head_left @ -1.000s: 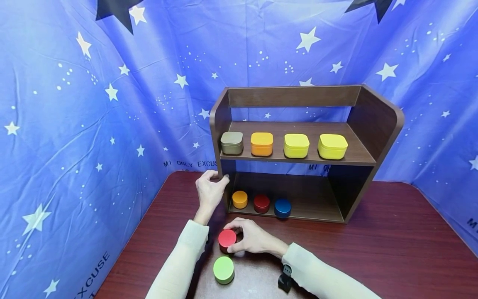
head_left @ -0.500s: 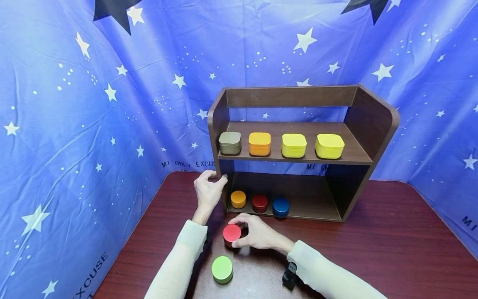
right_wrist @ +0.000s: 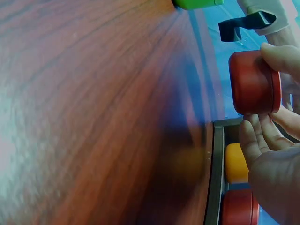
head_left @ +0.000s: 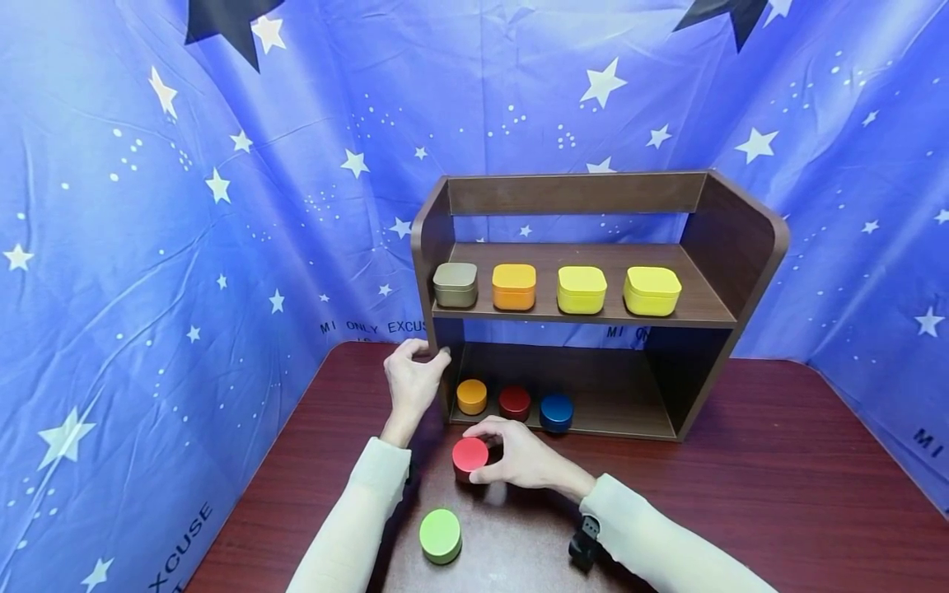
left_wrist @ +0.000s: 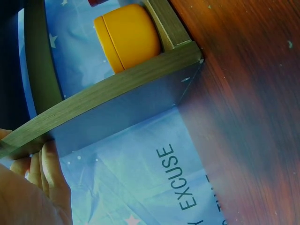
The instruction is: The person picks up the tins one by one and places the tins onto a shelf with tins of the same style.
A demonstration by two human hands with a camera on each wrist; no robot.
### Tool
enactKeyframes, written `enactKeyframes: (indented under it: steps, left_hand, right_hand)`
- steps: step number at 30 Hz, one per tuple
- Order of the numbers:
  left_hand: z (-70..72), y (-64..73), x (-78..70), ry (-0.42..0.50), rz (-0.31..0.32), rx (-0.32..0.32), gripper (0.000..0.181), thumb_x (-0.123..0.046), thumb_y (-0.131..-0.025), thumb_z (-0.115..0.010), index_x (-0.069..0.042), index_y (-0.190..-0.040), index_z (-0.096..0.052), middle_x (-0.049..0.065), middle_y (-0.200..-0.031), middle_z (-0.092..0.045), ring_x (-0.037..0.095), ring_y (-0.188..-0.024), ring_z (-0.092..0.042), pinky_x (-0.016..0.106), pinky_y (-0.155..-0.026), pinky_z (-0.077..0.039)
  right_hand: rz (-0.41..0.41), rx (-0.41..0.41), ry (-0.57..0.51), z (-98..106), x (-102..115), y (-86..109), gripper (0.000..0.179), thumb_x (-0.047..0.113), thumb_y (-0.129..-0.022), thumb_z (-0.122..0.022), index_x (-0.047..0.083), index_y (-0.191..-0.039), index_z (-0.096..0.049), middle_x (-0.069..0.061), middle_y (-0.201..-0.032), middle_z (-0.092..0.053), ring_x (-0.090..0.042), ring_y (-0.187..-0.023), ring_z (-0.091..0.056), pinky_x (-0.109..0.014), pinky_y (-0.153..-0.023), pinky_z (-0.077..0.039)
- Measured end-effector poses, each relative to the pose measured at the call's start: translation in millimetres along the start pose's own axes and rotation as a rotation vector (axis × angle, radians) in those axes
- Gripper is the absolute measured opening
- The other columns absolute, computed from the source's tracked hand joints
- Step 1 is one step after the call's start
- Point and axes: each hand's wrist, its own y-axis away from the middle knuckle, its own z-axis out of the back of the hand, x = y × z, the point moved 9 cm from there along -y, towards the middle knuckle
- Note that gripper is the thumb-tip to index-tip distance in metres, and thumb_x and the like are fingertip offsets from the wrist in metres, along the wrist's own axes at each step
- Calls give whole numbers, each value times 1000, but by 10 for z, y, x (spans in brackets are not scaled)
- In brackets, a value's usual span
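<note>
My right hand (head_left: 525, 455) pinches a round red tin (head_left: 470, 458) between thumb and fingers, just in front of the shelf's lower front edge. In the right wrist view the red tin (right_wrist: 252, 83) is on its side in the picture, the thumb on one side and fingertips on the other. My left hand (head_left: 412, 384) grips the left side panel of the brown two-tier shelf (head_left: 578, 193); the left wrist view shows its fingers (left_wrist: 52, 168) against the panel's outer face. A round light-green tin (head_left: 441, 535) stands on the table nearer to me.
On the lower tier stand round tins in orange (head_left: 471, 397), dark red (head_left: 514, 403) and blue (head_left: 556, 413). Above them sit rounded-square tins: grey-green (head_left: 455, 285), orange (head_left: 514, 287) and two yellow (head_left: 582, 290). A starry blue cloth (head_left: 296, 206) hangs behind the dark red table (head_left: 778, 461).
My right hand has carried the red tin away from the green tin, rightward and toward the shelf. My left hand keeps its grip on the side panel.
</note>
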Motion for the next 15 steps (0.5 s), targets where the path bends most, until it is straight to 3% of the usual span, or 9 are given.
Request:
enactKeyframes:
  steps: [15]
  left_hand:
    - [-7, -8, 20, -2, -13, -9, 12, -18, -79, -85, -6, -81, -81, 12, -84, -80, 27, -78, -71, 20, -72, -49]
  right_hand:
    - [42, -64, 29, 235, -10, 94, 57, 27, -83, -92, 5, -132, -73, -11, -126, -75, -9, -104, -68, -24, -95, -57]
